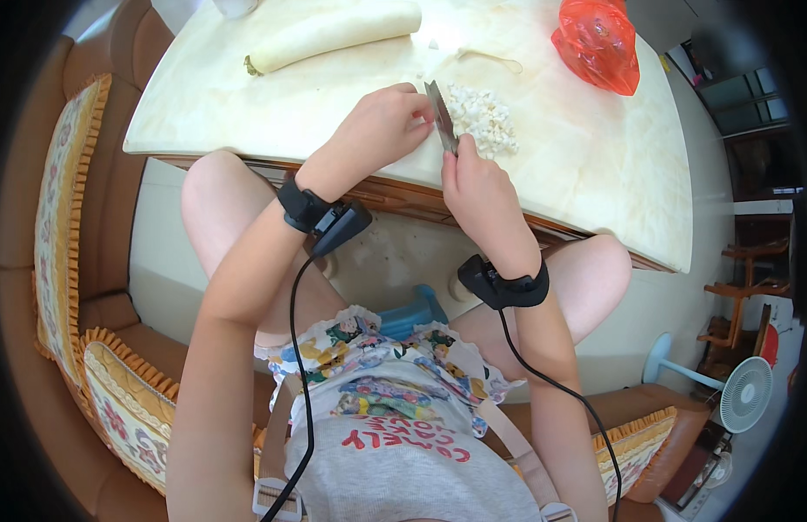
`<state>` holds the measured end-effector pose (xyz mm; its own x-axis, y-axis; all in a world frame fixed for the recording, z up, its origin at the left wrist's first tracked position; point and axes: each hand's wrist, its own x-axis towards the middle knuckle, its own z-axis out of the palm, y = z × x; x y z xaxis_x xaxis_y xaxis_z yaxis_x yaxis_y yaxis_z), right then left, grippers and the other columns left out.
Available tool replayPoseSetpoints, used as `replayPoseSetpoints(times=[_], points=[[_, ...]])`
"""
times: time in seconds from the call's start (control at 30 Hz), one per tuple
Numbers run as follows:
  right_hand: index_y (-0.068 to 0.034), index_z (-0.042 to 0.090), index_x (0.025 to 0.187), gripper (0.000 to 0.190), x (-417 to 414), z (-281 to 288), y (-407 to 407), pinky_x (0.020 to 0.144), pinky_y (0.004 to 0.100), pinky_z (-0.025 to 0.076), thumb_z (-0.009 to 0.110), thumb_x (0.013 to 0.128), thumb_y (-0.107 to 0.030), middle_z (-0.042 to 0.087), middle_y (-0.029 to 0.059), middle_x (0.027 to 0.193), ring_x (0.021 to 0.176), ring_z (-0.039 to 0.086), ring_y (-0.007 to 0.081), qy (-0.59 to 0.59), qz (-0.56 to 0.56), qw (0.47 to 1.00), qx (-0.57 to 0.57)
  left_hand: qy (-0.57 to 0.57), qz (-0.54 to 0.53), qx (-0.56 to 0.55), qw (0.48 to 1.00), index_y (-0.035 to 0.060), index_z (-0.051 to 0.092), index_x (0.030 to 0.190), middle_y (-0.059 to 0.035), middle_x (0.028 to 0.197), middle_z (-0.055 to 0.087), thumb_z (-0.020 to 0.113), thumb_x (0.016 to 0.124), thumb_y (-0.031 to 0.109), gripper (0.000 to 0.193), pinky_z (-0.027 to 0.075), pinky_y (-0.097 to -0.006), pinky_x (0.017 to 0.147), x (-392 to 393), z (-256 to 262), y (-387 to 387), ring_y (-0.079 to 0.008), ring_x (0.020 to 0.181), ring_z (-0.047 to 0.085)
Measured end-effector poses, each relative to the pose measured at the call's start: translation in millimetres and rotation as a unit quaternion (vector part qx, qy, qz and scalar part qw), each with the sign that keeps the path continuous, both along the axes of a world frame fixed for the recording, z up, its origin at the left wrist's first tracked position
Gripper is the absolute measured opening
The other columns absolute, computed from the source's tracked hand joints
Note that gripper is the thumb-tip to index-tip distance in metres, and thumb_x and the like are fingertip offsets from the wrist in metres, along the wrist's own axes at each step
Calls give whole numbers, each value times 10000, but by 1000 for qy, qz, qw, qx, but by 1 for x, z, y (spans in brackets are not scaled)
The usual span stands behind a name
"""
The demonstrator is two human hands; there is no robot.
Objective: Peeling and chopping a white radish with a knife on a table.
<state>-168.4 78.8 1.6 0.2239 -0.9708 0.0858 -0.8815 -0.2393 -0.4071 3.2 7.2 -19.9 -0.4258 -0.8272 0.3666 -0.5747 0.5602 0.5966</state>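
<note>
A small knife with a partly serrated metal blade [441, 116] is in my right hand [480, 189], its tip pointing away from me over the table. Close to the left side of the blade, my left hand [394, 124] has its fingertips pinched together near the tabletop; whatever may be between them is too small to tell. Just right of the blade lies a pile of small chopped white pieces [485, 119]. Beyond my left hand rests a long white radish [338, 36], its stem end to the left. A thin pale strip [491, 57] lies behind the pile.
A red plastic bag [598, 46] sits at the far right of the marble-patterned table [658, 196]. The table's near edge crosses above my knees. A blue stool [410, 316] is below, between my legs. Brown sofas with frilled cushions [67, 215] and a standing fan [746, 394] are around me.
</note>
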Motion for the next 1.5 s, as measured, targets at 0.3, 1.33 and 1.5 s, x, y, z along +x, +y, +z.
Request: replayPoseSetpoints(times=[0.3,1.33,1.5], points=[[40,501,973,261,-6,-1,-18,561,518,501,460,1003,-216,628,286,713,632,637,443,-111,-32,989,87,-3,10,28,1000,25,694,903,-114,857,637,671,833,149,145,507,-334,675,-1,3,1,-240,695,603],[18,486,958,235,-5,4,-13,625,544,489,450,1003,-209,628,267,689,670,629,460,-33,15,998,42,5,2,6,1000,-2,709,868,-134,856,646,671,823,137,151,516,-339,675,-1,2,2,-263,703,623],[38,513,958,282,-5,-2,-18,668,544,489,440,1011,-229,629,294,747,734,624,479,-90,-33,994,49,5,13,12,1000,3,713,867,-133,852,649,675,822,149,157,517,-341,675,-1,2,2,-262,701,624]])
